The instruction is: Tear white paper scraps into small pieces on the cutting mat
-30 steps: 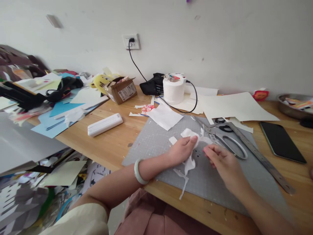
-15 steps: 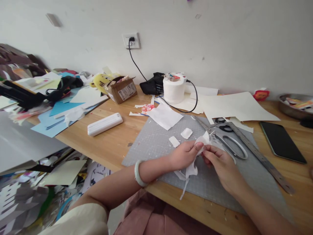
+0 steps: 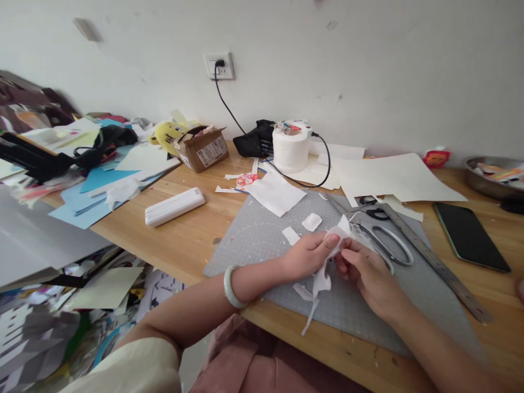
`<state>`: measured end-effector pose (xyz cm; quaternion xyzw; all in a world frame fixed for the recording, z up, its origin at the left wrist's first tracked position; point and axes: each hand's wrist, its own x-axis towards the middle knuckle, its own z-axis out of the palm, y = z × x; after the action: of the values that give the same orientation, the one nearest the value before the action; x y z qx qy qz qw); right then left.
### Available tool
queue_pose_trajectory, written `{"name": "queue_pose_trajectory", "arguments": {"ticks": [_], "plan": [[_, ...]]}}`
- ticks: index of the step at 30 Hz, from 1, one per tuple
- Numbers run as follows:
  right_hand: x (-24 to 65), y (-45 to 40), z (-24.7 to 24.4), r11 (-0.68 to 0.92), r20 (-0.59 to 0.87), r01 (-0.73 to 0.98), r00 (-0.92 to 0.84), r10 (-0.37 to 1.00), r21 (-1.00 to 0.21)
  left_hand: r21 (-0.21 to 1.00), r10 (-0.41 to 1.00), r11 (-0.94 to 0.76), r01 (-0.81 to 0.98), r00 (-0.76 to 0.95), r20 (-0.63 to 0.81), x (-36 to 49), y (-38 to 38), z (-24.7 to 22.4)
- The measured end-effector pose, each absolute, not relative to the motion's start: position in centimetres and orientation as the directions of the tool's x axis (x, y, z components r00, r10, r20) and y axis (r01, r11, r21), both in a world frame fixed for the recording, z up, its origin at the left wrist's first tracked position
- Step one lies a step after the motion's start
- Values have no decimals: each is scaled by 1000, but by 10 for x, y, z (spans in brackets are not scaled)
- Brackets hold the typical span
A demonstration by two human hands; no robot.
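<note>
A thin, crumpled white tissue [image 3: 322,280] is pinched under the thumb of my left hand [image 3: 308,254], with a narrow strip dangling toward the desk's front edge. My right hand [image 3: 370,273] has its fingers curled together at the tissue's right side, gripping it there. Beneath both hands lies a grey cutting mat [image 3: 245,240]. Two small white pieces rest on it left of my hands: a flat scrap [image 3: 291,236] and a rounded, puffy one [image 3: 311,221]. Scissors with large looped handles [image 3: 393,245] lie just beyond my right hand, partly hidden by it.
A metal ruler [image 3: 438,262] and a phone [image 3: 470,236] lie on the right. Behind the mat stand a white roll [image 3: 290,150] with a black cable and a cardboard box [image 3: 202,150]. A white case [image 3: 174,207] sits left, near piled papers [image 3: 85,210].
My right fingers have shifted slightly at the tissue's edge. The left hand keeps its pinch, and the view has moved very little.
</note>
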<state>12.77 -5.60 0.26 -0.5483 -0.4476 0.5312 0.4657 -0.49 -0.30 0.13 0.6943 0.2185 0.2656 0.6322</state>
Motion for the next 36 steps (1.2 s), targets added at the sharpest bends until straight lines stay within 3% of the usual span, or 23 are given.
{"name": "queue_pose_trajectory", "arguments": {"ticks": [6, 19, 29, 36], "plan": [[131, -56, -1, -94, -83, 132, 88, 993, -987, 959, 730, -238, 154, 680, 72, -6, -3, 0], [134, -53, -3, 16, 19, 235, 9, 1000, -972, 991, 829, -34, 132, 557, -46, -2, -2, -7], [142, -49, -8, 33, 45, 252, 44, 998, -967, 973, 847, -121, 199, 531, -3, -3, 1, -13], [134, -49, -5, 36, 55, 226, 82, 995, -974, 915, 778, -312, 256, 622, 91, -5, 0, -5]]}}
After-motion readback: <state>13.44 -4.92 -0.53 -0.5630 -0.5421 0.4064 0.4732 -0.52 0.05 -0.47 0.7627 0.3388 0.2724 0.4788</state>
